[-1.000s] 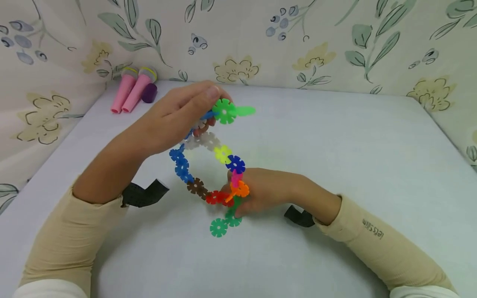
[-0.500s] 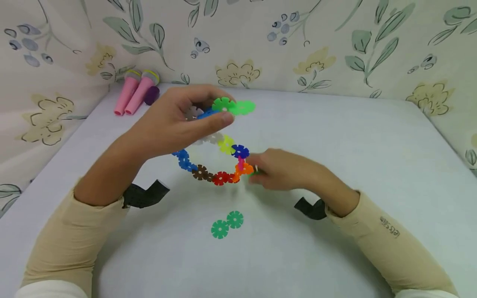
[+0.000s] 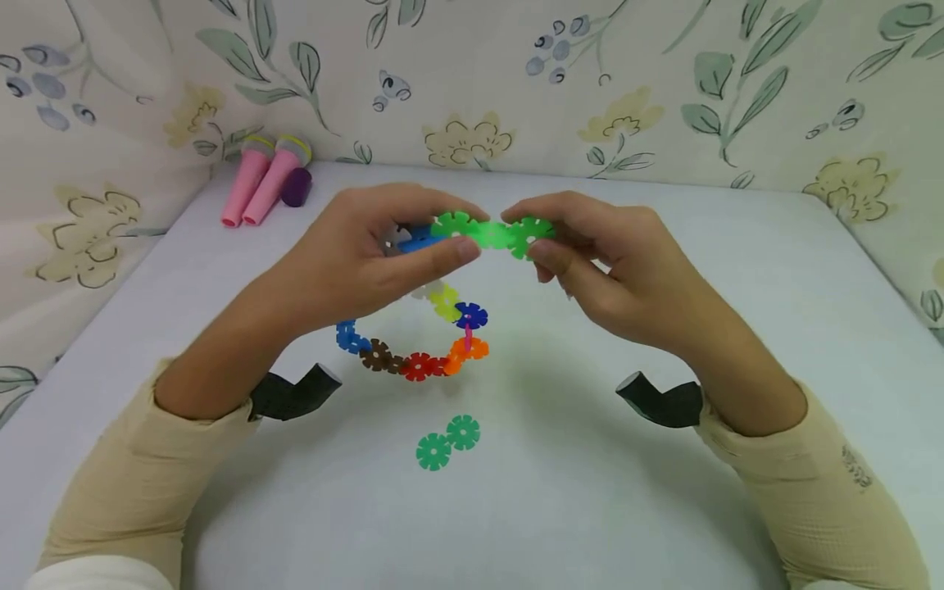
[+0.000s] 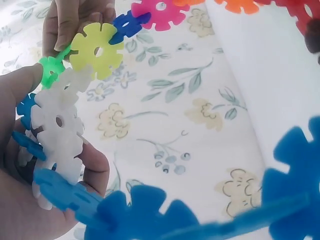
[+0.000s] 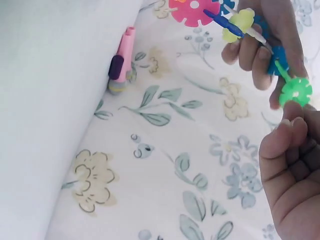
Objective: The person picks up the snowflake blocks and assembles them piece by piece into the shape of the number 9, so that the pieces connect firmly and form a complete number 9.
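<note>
A chain of notched plastic flower discs (image 3: 418,366) in blue, brown, red, orange, pink, yellow and white hangs as a loop above the table. My left hand (image 3: 361,266) grips its upper end, thumb and fingers around white discs (image 4: 59,120), blue discs and a green disc (image 3: 451,224). A paler green disc (image 3: 491,235) sticks out past the left fingertips. My right hand (image 3: 623,262) pinches another green disc (image 3: 531,238) against it; whether their slots interlock I cannot tell. Two joined sea-green discs (image 3: 433,451) lie on the table below.
Two pink toy microphones (image 3: 267,184) lie at the table's back left, beside a dark purple piece (image 3: 297,188). Patterned floral cloth (image 3: 472,90) rises behind the white table (image 3: 560,508). Black bent pieces (image 3: 660,401) jut from both wrists.
My right hand has moved from the table up to the chain's end with a green disc in its fingers. The left hand still holds the chain, whose loop swings slightly.
</note>
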Available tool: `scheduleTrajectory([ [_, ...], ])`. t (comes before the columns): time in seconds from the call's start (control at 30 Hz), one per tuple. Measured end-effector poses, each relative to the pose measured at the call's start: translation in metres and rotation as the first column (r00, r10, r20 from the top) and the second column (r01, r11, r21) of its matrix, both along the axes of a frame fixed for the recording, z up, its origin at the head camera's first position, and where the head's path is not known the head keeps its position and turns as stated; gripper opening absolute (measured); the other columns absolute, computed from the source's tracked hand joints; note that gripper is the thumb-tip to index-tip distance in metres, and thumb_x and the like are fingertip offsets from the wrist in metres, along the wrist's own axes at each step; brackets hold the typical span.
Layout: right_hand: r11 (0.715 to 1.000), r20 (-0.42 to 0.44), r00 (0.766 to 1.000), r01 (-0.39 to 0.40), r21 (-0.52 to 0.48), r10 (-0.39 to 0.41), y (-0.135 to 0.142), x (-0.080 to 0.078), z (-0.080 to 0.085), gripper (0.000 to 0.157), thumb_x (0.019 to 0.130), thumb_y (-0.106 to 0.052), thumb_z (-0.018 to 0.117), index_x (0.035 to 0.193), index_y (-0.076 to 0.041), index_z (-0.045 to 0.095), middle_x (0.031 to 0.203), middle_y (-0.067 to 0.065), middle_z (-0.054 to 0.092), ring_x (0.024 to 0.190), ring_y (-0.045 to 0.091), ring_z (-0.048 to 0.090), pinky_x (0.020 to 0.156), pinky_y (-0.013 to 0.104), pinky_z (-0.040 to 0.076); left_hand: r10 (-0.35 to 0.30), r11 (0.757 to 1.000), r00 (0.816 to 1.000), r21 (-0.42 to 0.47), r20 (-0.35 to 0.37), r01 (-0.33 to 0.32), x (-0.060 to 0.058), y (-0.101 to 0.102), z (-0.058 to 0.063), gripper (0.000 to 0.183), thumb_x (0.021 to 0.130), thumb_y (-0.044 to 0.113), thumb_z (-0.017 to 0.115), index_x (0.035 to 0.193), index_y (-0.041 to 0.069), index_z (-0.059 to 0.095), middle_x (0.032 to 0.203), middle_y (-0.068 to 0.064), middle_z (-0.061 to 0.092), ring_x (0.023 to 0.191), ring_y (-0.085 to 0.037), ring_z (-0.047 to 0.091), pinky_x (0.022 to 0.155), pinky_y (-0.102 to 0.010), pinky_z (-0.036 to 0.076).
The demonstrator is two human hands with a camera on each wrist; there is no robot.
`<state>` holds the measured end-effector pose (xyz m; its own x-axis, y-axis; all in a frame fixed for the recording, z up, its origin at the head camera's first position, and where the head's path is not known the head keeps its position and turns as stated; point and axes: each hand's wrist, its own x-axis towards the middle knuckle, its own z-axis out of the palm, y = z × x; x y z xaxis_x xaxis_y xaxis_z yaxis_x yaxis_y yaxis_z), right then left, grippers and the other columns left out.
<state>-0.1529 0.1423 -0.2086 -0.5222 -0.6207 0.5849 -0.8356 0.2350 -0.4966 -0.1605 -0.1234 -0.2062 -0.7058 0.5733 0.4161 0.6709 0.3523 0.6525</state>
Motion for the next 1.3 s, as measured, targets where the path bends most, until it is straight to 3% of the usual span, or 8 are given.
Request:
scheduleTrajectory([
  [0.4,0.999,-0.013,0.999,0.035,0.007,-0.035,0.000,-0.006,-0.010,0.026,0.093,0.013,0.059,0.115,0.004,0.069,0.079,-0.002,0.060,0.069,0.012,0.055,0.054,0.022,0.042,0.010,1.000,0.993,-0.003,0.121,-0.010,-0.004,0.013,-0.010,0.030,0.096,0.021,0.070,0.126,0.014,0.071,0.095,-0.003,0.061,0.082,-0.017,0.057,0.066,-0.033,0.049],
  [0.63,1.000,-0.018,1.000,0.017,0.025,-0.017,0.001,-0.010,-0.007,0.033,0.093,0.011,0.060,0.126,0.004,0.063,0.083,-0.001,0.063,0.070,0.011,0.057,0.058,0.022,0.046,0.018,1.000,0.997,-0.012,0.080,-0.017,-0.004,0.013,-0.007,0.029,0.096,0.020,0.070,0.124,0.012,0.072,0.094,-0.002,0.062,0.082,-0.016,0.056,0.067,-0.033,0.049],
  [0.8,1.000,0.185,0.983,0.005,0.006,-0.006,0.007,-0.016,-0.008,0.063,0.091,0.008,0.068,0.147,0.000,0.040,0.085,0.003,0.066,0.071,0.018,0.062,0.064,0.028,0.054,0.060,0.998,0.997,-0.031,0.051,-0.059,-0.002,0.008,-0.002,0.028,0.096,0.022,0.070,0.122,0.013,0.072,0.093,0.001,0.064,0.079,-0.014,0.058,0.068,-0.033,0.050],
  [0.9,0.992,0.365,0.931,-0.041,0.119,-0.005,0.013,-0.025,-0.014,0.050,0.093,0.001,0.068,0.139,-0.003,0.049,0.091,0.004,0.067,0.076,0.021,0.063,0.066,0.032,0.055,0.099,0.995,0.995,-0.030,0.021,-0.098,-0.002,0.001,0.001,0.022,0.095,0.023,0.072,0.113,0.011,0.073,0.090,0.004,0.065,0.079,-0.010,0.059,0.070,-0.031,0.050],
  [1.0,0.902,0.480,0.876,-0.178,0.394,-0.037,0.014,-0.032,-0.024,0.025,0.098,-0.012,0.066,0.123,-0.008,0.064,0.094,0.000,0.067,0.082,0.018,0.062,0.072,0.033,0.054,0.155,0.988,0.988,-0.013,0.009,-0.155,-0.004,-0.005,0.004,0.020,0.094,0.024,0.073,0.107,0.010,0.072,0.086,0.004,0.065,0.077,-0.009,0.062,0.069,-0.029,0.052],
  [1.1,0.685,0.536,0.840,-0.341,0.644,-0.086,0.000,-0.025,-0.039,0.022,0.097,-0.025,0.068,0.118,-0.017,0.069,0.090,-0.006,0.065,0.084,0.011,0.060,0.077,0.033,0.052,0.194,0.981,0.981,-0.007,0.012,-0.194,-0.004,-0.009,0.007,0.022,0.094,0.025,0.073,0.110,0.010,0.071,0.086,0.004,0.067,0.077,-0.011,0.064,0.067,-0.028,0.054],
  [1.17,0.581,0.533,0.841,-0.388,0.716,-0.095,-0.017,-0.013,-0.049,0.029,0.095,-0.028,0.071,0.123,-0.018,0.066,0.085,-0.007,0.064,0.081,0.010,0.060,0.077,0.032,0.051,0.190,0.982,0.982,-0.023,0.014,-0.190,-0.004,-0.010,0.008,0.023,0.095,0.024,0.072,0.113,0.009,0.069,0.087,0.003,0.066,0.080,-0.011,0.063,0.069,-0.028,0.053],
  [1.3,0.557,0.419,0.905,-0.311,0.770,-0.073,-0.050,0.012,-0.066,0.042,0.089,-0.031,0.078,0.126,-0.018,0.061,0.091,-0.006,0.064,0.085,0.009,0.060,0.079,0.028,0.051,0.154,0.985,0.988,-0.083,0.015,-0.152,-0.002,-0.012,0.010,0.029,0.095,0.022,0.072,0.121,0.012,0.067,0.092,0.004,0.065,0.087,-0.010,0.060,0.072,-0.029,0.051],
])
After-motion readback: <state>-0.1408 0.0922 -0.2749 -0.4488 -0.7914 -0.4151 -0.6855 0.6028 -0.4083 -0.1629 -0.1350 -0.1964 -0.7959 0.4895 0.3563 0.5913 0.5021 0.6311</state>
